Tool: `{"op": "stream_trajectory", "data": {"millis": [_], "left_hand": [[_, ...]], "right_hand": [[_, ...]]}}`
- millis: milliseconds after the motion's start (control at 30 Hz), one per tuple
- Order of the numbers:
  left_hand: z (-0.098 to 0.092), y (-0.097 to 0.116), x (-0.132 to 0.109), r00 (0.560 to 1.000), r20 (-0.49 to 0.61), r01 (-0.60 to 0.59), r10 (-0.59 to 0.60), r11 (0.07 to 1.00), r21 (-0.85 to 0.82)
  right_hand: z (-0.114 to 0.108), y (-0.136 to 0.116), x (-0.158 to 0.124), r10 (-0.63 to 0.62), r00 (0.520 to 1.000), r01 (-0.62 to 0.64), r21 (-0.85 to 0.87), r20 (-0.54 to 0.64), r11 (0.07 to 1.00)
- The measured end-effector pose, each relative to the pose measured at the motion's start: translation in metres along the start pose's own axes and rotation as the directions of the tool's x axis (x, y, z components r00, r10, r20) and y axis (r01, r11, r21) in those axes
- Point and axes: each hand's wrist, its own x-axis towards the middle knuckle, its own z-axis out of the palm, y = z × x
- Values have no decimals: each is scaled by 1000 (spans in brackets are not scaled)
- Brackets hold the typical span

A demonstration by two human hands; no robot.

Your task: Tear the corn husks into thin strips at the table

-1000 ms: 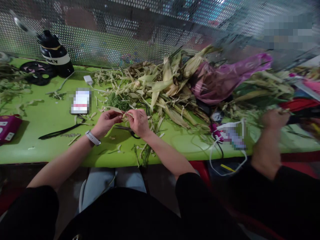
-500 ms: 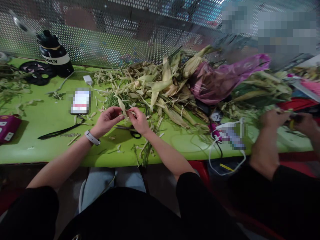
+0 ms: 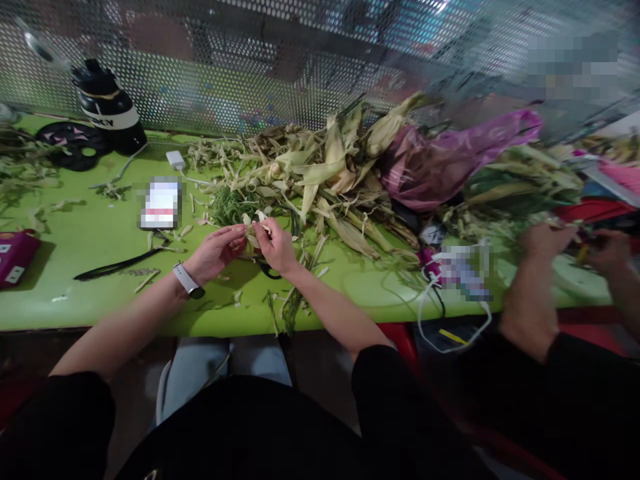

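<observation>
My left hand (image 3: pixel 220 250), with a watch on its wrist, is closed on a pale piece of husk (image 3: pixel 251 230). Against the same piece, my right hand (image 3: pixel 275 245) pinches with thumb and fingers. Just behind my hands lies a bundle of thin green strands (image 3: pixel 233 205). The large heap of dry corn husks (image 3: pixel 320 167) spreads behind and to the right. Scissors with a black handle (image 3: pixel 271 270) lie partly hidden below my hands.
A phone (image 3: pixel 160 202), black strap (image 3: pixel 115 265), black bottle (image 3: pixel 113 110) and purple box (image 3: pixel 19 257) are on the left. Rightward are a pink plastic bag (image 3: pixel 430 160), a white cable (image 3: pixel 423 320) and another person's hands (image 3: pixel 547 240). Husk scraps litter the green table (image 3: pixel 350 300).
My left hand has shifted slightly right and turned. The long upright husk piece between my hands now looks shorter and spread. The scissors are more covered by my hands.
</observation>
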Motion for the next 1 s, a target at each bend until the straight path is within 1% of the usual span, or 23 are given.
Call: {"op": "stream_trajectory", "data": {"millis": [100,167,267,333,433,500,567,633,700,767,833,933,1000], "left_hand": [[0,-2,-1,999,3,43,-43,999,17],[1,-3,-2,999,33,26,-28,998,59],[2,-6,-5,997,65,-57,48,987,148],[3,-8,-6,993,75,-106,93,977,183],[2,-10,-5,985,75,-167,156,968,188],[0,-11,-3,977,68,-211,202,960,186],[-1,-11,-1,964,74,-266,256,941,207],[-2,-12,0,944,86,-330,319,908,259],[-2,-11,-1,929,84,-368,360,881,296],[1,-10,-4,933,63,-355,353,887,296],[3,-8,-7,947,52,-318,317,908,271],[4,-5,-10,960,84,-279,266,927,253],[3,-4,-9,961,112,-273,252,925,265]], "right_hand": [[1,2,0,-36,999,34,-62,-19,998],[1,4,0,-54,998,51,-96,-26,994],[0,5,0,-101,994,93,-161,-40,983],[0,6,0,-162,986,149,-205,-49,967],[0,5,1,-263,963,236,-274,-64,932],[-1,4,0,-287,955,250,-324,-72,912],[-1,3,0,-269,960,226,-353,-78,908],[-1,2,-1,-243,966,199,-355,-84,914],[0,1,-2,-224,971,181,-346,-87,921],[0,0,-3,-201,976,164,-330,-82,929],[1,-1,-4,-171,983,142,-302,-71,943],[1,-1,-4,-148,988,131,-253,-52,959],[0,-1,-3,-166,985,148,-238,-56,960]]}}
